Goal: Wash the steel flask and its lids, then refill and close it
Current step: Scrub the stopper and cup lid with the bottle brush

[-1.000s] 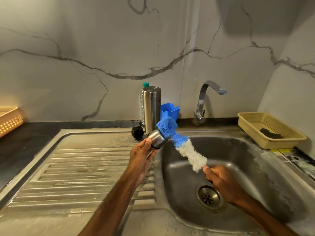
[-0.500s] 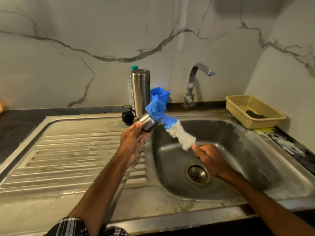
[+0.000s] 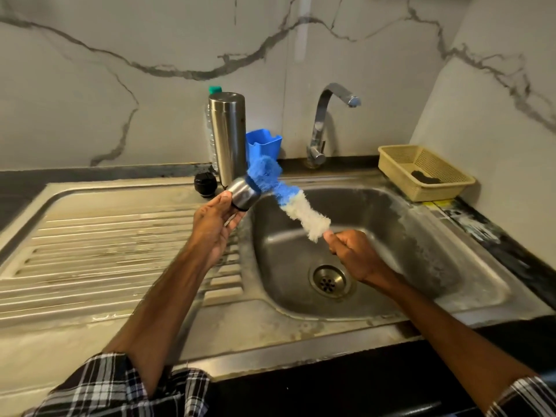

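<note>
My left hand holds the steel cup lid tilted over the sink's left rim, its mouth turned toward the basin. A blue-and-white bottle brush has its blue head pushed into that lid. My right hand grips the brush's handle just below the white bristles, over the basin. The steel flask stands upright at the back of the sink, apart from both hands. A small black inner lid lies on the drainboard next to the flask.
The sink basin has a drain under my right hand. The tap stands behind, no water running. A blue container and a green-capped bottle sit by the flask. A beige basket sits right. The drainboard lies left.
The view has tilted down and drawn back, showing both sleeves. Both hands keep their grips, and the brush head stays at the lid's mouth with little shift.
</note>
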### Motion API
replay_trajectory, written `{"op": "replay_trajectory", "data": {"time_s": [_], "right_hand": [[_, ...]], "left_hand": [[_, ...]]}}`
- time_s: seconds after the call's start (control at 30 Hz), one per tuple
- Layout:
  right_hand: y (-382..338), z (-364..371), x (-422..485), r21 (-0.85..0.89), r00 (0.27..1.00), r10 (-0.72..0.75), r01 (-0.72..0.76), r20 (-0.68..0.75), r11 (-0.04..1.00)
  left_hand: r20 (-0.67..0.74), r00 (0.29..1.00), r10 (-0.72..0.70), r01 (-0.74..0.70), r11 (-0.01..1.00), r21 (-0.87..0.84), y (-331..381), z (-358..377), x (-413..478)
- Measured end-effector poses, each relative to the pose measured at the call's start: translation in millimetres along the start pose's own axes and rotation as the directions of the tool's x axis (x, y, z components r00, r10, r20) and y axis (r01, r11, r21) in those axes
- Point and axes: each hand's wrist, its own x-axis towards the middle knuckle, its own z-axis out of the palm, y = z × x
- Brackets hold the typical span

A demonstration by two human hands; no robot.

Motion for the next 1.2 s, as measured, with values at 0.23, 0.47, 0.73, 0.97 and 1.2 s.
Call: {"op": "replay_trajectory", "data": {"time_s": [0.23,0.47,0.73,0.97,1.2], "right_hand": [[-1.9,-0.1,-2.4,0.045,1.0,-0.005,0.003,0.029,0.999],[-1.6,1.3,-2.4,0.111,0.997,0.011,-0.019,0.072,0.994],[-4.2,0.3,-2.1,0.12,0.996,0.029,-0.039,0.086,0.992],[-4.8,2.1,-2.0,0.094,0.997,0.016,-0.022,0.072,0.995],[-3.4,3.0,-1.1,0.076,0.999,0.021,-0.025,0.046,0.997]], "left_hand": [[-0.001,1.0,0.001,-0.001,1.0,0.022,1.8,-0.4,-4.4],[0.005,1.0,0.002,-0.002,1.0,0.027,1.8,0.4,-3.3],[-0.004,1.0,0.007,-0.007,1.0,0.001,2.4,-1.7,-1.9],[-0.016,1.0,-0.003,0.003,1.0,-0.015,2.6,-2.3,-1.5],[0.005,1.0,0.016,-0.016,0.999,0.028,2.3,-2.8,-2.1]]}}
